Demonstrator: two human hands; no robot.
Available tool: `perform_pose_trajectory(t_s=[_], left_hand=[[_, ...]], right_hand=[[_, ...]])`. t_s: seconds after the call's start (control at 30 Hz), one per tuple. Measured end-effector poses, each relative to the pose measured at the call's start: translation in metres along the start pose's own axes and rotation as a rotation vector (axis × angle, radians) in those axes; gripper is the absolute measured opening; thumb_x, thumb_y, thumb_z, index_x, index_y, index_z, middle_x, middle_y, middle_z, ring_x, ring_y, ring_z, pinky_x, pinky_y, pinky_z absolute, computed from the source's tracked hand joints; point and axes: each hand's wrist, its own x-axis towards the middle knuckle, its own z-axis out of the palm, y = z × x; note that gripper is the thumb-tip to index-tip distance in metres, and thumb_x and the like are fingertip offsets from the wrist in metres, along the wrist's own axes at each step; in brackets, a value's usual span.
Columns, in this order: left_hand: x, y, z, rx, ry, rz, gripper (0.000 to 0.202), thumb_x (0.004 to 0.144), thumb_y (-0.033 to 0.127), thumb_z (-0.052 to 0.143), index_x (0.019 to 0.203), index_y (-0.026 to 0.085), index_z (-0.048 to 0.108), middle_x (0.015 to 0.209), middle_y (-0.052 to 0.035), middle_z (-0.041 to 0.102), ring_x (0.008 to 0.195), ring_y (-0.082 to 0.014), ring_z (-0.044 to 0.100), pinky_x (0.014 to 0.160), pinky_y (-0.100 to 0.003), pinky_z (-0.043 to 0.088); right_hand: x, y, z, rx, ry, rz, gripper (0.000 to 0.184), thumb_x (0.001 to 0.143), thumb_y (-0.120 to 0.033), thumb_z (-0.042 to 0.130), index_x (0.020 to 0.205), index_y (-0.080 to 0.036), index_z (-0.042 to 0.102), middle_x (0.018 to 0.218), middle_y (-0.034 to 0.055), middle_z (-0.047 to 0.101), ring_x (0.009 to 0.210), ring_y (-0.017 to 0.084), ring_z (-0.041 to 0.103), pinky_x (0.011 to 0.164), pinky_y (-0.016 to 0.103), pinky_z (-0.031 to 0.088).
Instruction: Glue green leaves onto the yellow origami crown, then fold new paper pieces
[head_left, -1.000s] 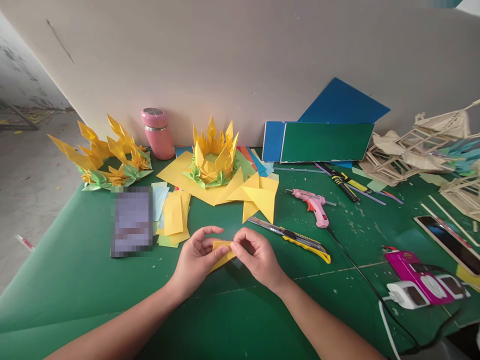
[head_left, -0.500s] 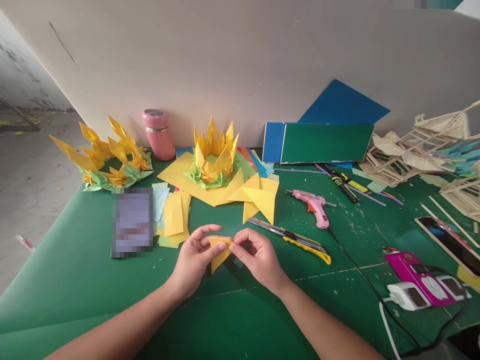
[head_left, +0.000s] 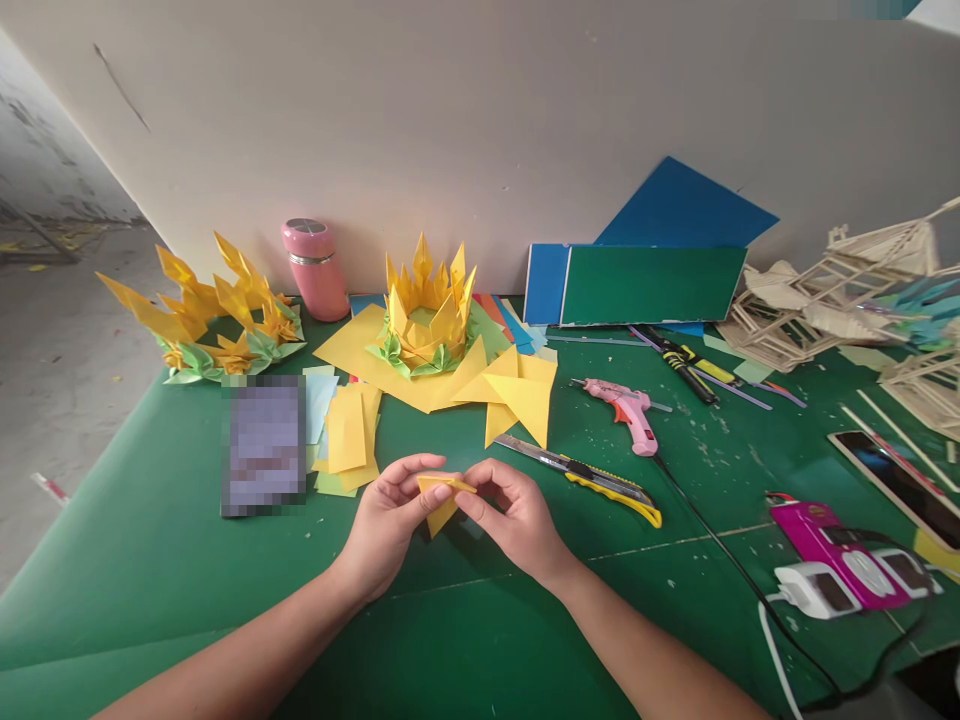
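Observation:
A small folded piece of yellow paper (head_left: 442,516) is held between my two hands, above the green table, with one pointed corner hanging down. My left hand (head_left: 391,515) pinches it between thumb and fingers from the left. At its right end, my right hand (head_left: 514,515) grips the edge with thumb and forefinger. Just beyond my right hand lies a yellow-handled utility knife (head_left: 592,475) with its blade out. Loose yellow sheets (head_left: 521,395) are spread behind my hands, and a small stack of yellow paper (head_left: 347,430) lies to the left.
Two yellow paper crowns (head_left: 429,325) with green leaves stand at the back. Beside them is a pink flask (head_left: 318,275). To the right are a pink glue gun (head_left: 626,410) with a trailing cord, pliers (head_left: 686,370), a magenta power strip (head_left: 840,555), a phone (head_left: 900,488) and wooden stick models (head_left: 817,290).
The yellow paper has tilted between my fingers, so its folded top edge shows more and its hanging point looks shorter. Both hands stay in nearly the same place.

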Motion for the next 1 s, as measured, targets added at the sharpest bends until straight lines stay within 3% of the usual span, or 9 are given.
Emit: perform_pose_trajectory(t_s=[0.2, 0.33, 0.43, 0.63, 0.8, 1.0], left_hand=[[0.0013, -0.0033, -0.0013, 0.05, -0.006, -0.004, 0.037, 0.058, 0.032, 0.085, 0.086, 0.017, 0.067, 0.079, -0.0052, 0.076, 0.07, -0.018, 0.07, 0.066, -0.027, 0.055], [0.0006, -0.0008, 0.0011, 0.124, -0.016, 0.013, 0.033, 0.059, 0.034, 0.083, 0.083, 0.017, 0.068, 0.086, -0.0052, 0.074, 0.074, -0.0168, 0.067, 0.066, -0.025, 0.054], [-0.0022, 0.0037, 0.0033, 0.204, -0.024, 0.021, 0.036, 0.06, 0.036, 0.082, 0.088, 0.018, 0.068, 0.091, -0.0046, 0.072, 0.07, -0.0151, 0.063, 0.059, -0.023, 0.052], [-0.0053, 0.0044, 0.0051, 0.279, -0.06, -0.028, 0.036, 0.063, 0.047, 0.078, 0.079, 0.017, 0.067, 0.062, 0.0007, 0.063, 0.053, -0.0133, 0.055, 0.048, -0.022, 0.045], [-0.0021, -0.0004, 0.0029, 0.21, -0.053, 0.008, 0.032, 0.064, 0.045, 0.078, 0.077, 0.017, 0.069, 0.069, -0.0017, 0.069, 0.06, -0.0154, 0.061, 0.057, -0.025, 0.05], [-0.0026, 0.0001, 0.0026, 0.207, -0.076, -0.056, 0.035, 0.059, 0.044, 0.081, 0.073, 0.017, 0.065, 0.063, 0.0011, 0.065, 0.053, -0.0133, 0.057, 0.051, -0.024, 0.048]], right_hand=[[-0.0011, -0.0033, -0.0034, 0.01, -0.013, -0.059, 0.023, 0.087, -0.038, 0.052, 0.073, -0.021, 0.052, 0.068, -0.0004, 0.054, 0.061, 0.013, 0.051, 0.056, 0.025, 0.045], [-0.0001, -0.0033, -0.0051, -0.045, 0.018, -0.077, 0.023, 0.088, -0.037, 0.05, 0.071, -0.021, 0.05, 0.064, -0.0017, 0.05, 0.057, 0.012, 0.047, 0.052, 0.024, 0.041], [0.0012, -0.0047, -0.0055, -0.072, 0.015, -0.066, 0.024, 0.088, -0.037, 0.051, 0.069, -0.021, 0.05, 0.062, -0.0022, 0.049, 0.055, 0.012, 0.046, 0.051, 0.024, 0.04], [0.0023, -0.0043, -0.0076, -0.067, 0.016, -0.071, 0.026, 0.087, -0.041, 0.052, 0.07, -0.021, 0.052, 0.063, -0.0015, 0.052, 0.057, 0.013, 0.05, 0.054, 0.025, 0.043], [0.0022, -0.0018, -0.008, 0.0, -0.035, -0.043, 0.029, 0.089, -0.048, 0.047, 0.078, -0.021, 0.054, 0.066, -0.001, 0.053, 0.061, 0.013, 0.052, 0.056, 0.025, 0.045], [0.0014, -0.0053, -0.0054, -0.121, -0.037, -0.097, 0.024, 0.089, -0.036, 0.049, 0.07, -0.022, 0.047, 0.061, -0.0035, 0.046, 0.056, 0.012, 0.045, 0.053, 0.024, 0.04]])
